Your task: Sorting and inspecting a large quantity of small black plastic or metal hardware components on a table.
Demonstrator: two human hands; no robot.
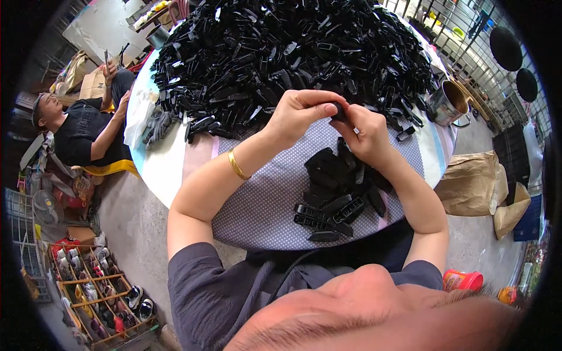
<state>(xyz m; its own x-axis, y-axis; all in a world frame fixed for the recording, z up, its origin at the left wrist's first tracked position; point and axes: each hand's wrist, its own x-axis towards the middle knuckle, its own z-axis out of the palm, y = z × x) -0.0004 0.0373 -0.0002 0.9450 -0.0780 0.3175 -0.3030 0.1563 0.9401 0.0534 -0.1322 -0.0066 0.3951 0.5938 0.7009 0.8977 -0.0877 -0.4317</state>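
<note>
Between my two hands, over the near edge of the big heap, is a small black plastic piece (pixel 338 112). My left hand (pixel 304 115) pinches it between thumb and fingers from the left. From the right, my right hand (pixel 367 131) closes its fingertips on the same piece, hiding part of it. Beyond my hands a large heap of glossy black plastic pieces (pixel 252 64) covers the far part of the round table (pixel 257 181). A smaller pile of black pieces (pixel 331 178) lies below my right hand, near the table's front edge.
A metal can (pixel 448 104) stands at the table's right edge, and grey cloth (pixel 158 126) lies at its left. Brown paper bags (pixel 468 181) are on the floor at right. Another person (pixel 82 128) sits at left, above a shoe rack (pixel 99 292).
</note>
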